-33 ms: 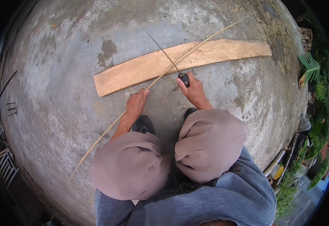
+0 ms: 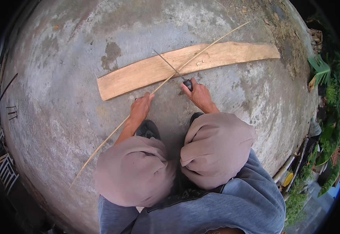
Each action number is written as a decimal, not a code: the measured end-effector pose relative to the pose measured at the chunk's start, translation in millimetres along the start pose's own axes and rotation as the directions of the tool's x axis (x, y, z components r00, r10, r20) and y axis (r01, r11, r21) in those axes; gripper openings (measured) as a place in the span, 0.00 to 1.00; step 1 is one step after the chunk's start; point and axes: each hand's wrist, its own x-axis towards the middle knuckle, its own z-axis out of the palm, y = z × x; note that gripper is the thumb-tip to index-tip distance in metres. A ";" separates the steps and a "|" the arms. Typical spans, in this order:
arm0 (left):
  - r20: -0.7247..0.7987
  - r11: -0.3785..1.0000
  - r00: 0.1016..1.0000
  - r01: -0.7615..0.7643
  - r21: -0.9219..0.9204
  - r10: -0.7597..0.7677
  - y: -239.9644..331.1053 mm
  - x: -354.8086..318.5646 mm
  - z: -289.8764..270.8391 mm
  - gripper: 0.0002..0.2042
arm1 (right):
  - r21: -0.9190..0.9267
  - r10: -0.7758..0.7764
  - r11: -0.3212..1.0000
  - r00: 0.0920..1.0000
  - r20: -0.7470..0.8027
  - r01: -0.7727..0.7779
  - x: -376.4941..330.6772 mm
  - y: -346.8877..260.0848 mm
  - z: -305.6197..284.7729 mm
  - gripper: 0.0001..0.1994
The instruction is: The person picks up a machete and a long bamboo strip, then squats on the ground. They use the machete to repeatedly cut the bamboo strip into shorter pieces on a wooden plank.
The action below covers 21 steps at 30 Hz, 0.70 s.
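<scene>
Where the grey concrete floor (image 2: 60,117) fills nearly the whole view, wide bare stretches lie left of and beyond the work; its right edge runs into green plants (image 2: 325,97) and clutter. Long wooden plank (image 2: 138,76) lies flat across the upper middle, left end cut square and near the left hand, right end reaching toward the floor's right edge. Person crouches, both knees in brownish trousers (image 2: 216,148) low in frame, grey sleeves below. Thin bamboo stick (image 2: 111,134) runs diagonally from lower left of the floor, past the left knee, up over the plank and out beyond its far edge at upper right. Left hand (image 2: 140,109) grips the stick just short of the plank's near edge, fingers closed around it. Right hand (image 2: 199,95) sits just right of the stick, fingers closed on the black handle of a knife (image 2: 170,66); the thin blade points up-left across the plank and crosses the stick. Small pale shavings (image 2: 201,60) rest on the plank beside the stick.
</scene>
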 end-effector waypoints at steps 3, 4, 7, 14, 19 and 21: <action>-0.014 0.999 1.000 0.001 0.035 -0.001 -6.1 2.4 -5.3 0.17 | 0.222 0.062 0.972 0.996 0.062 -0.075 -5.3 -2.0 10.2 0.29; -0.025 0.999 0.999 -0.024 0.038 0.025 -5.4 0.5 -0.5 0.17 | 0.347 0.125 0.922 0.979 0.159 -0.174 -9.9 1.5 6.6 0.29; -0.004 1.000 1.000 -0.004 0.014 0.004 -7.1 -2.0 -3.0 0.17 | 0.594 0.161 0.748 0.949 0.270 -0.296 -6.1 -22.3 -26.9 0.29; 0.010 1.000 1.000 -0.002 -0.005 0.002 4.2 -0.6 -0.6 0.16 | 0.305 0.023 0.952 0.999 -0.031 -0.012 2.3 -3.7 -14.1 0.26; -0.069 0.999 0.997 -0.032 0.042 0.035 -3.5 -2.4 2.1 0.16 | 0.550 0.176 0.742 0.903 0.393 -0.384 7.6 -17.8 -29.7 0.32; -0.041 1.000 0.999 -0.005 0.028 0.006 -6.9 -5.4 3.7 0.15 | 0.677 0.202 0.529 0.851 0.484 -0.511 5.4 -24.4 -41.6 0.32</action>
